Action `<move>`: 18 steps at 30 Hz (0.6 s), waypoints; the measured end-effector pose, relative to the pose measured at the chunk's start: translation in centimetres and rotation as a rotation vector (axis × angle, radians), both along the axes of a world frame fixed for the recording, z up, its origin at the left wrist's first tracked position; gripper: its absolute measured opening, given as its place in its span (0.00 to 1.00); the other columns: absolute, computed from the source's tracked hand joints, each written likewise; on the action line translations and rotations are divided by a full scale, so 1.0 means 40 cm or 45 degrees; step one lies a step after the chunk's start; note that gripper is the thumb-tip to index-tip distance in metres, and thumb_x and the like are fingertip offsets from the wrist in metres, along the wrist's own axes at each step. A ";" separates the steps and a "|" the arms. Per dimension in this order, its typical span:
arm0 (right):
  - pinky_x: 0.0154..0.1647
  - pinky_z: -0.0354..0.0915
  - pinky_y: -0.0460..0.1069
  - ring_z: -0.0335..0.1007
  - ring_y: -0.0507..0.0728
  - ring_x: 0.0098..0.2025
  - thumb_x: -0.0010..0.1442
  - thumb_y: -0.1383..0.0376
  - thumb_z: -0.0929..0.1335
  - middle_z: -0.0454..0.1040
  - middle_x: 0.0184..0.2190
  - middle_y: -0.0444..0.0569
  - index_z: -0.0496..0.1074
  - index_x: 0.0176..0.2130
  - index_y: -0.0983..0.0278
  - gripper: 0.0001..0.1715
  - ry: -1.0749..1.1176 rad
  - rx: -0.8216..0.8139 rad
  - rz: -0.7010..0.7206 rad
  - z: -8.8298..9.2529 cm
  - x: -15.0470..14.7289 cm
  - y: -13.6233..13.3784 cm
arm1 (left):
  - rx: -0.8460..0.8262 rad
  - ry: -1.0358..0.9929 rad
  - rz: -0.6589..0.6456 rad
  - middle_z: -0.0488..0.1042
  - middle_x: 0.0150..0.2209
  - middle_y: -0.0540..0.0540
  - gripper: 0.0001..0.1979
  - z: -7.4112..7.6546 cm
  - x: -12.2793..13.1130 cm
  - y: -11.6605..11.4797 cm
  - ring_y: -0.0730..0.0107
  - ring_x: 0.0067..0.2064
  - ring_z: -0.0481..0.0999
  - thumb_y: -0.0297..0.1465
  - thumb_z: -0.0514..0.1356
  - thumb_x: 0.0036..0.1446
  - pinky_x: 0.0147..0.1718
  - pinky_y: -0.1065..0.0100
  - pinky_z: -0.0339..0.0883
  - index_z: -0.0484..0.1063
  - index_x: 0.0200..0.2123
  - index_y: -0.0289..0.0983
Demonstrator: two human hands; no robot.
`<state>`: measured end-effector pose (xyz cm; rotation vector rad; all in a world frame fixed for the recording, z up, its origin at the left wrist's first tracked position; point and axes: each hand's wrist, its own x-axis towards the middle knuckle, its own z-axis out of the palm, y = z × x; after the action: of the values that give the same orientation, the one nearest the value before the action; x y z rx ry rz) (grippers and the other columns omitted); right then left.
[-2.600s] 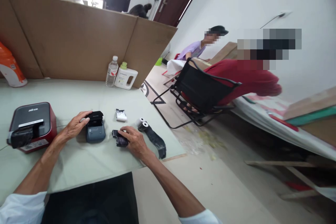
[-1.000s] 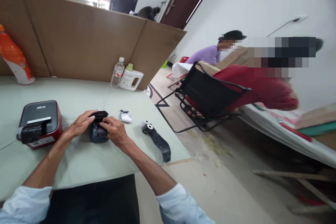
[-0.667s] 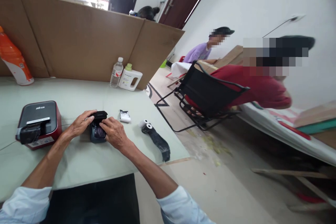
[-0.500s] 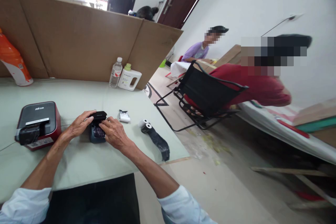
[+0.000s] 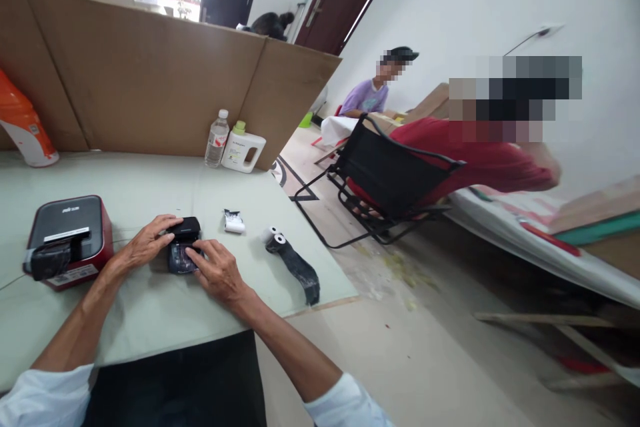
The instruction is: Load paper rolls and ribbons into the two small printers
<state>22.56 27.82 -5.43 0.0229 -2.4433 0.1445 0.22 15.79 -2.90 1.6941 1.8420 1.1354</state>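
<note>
The right hand point(image 5: 216, 273) has left the tabletop spot beside the small printer point(image 5: 176, 263), where it lay on a dark roll a few seconds ago. It now sits over the printer's open bay, fingers curled down onto that dark roll point(image 5: 179, 253). The roll has gone from the table point(image 5: 150, 313) into the machine. Whether the fingertips pinch it or only press it down I cannot tell, since the hand covers most of the bay. The left hand point(image 5: 143, 248) has stayed put, clasped round the printer's far-left corner with the thumb by the raised black lid point(image 5: 184, 228). Just right of the right hand lie two white-cored rolls point(image 5: 273, 237) trailing a dark strip, and just beyond its fingers a small white paper scrap point(image 5: 233, 221); neither touches the printer. Left of the left hand sits a red label printer point(image 5: 67, 240). Farther off, a water bottle point(image 5: 216, 139) and a white jug point(image 5: 243, 149) stand against the cardboard screen point(image 5: 150, 87). Beyond the table's right edge, a person in red point(image 5: 480, 160) leans from a folding chair point(image 5: 395, 180).
</note>
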 end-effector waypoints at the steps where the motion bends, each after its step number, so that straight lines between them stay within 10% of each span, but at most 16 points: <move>1: 0.47 0.71 0.58 0.70 0.65 0.48 0.62 0.72 0.68 0.75 0.50 0.61 0.73 0.57 0.68 0.23 0.000 -0.010 0.007 -0.001 0.001 -0.001 | -0.001 0.005 -0.010 0.69 0.65 0.38 0.25 -0.001 -0.002 -0.002 0.51 0.68 0.66 0.43 0.55 0.68 0.69 0.49 0.58 0.72 0.63 0.41; 10: 0.51 0.73 0.62 0.72 0.67 0.51 0.66 0.51 0.71 0.75 0.53 0.64 0.72 0.59 0.66 0.30 0.068 -0.137 0.090 0.004 0.016 0.008 | -0.016 -0.010 -0.044 0.68 0.64 0.39 0.22 0.006 -0.001 -0.009 0.50 0.66 0.68 0.40 0.57 0.65 0.62 0.51 0.69 0.74 0.60 0.43; 18: 0.64 0.69 0.61 0.68 0.63 0.64 0.74 0.65 0.61 0.71 0.61 0.61 0.65 0.68 0.63 0.26 0.077 -0.478 -0.016 0.017 -0.024 0.058 | -0.013 0.055 0.054 0.72 0.60 0.39 0.20 0.013 0.012 0.007 0.51 0.64 0.70 0.43 0.56 0.67 0.58 0.53 0.72 0.77 0.56 0.43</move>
<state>21.59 30.13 -4.74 -0.1518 -2.3189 0.5843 0.68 16.07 -2.39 1.6944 1.9152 1.1118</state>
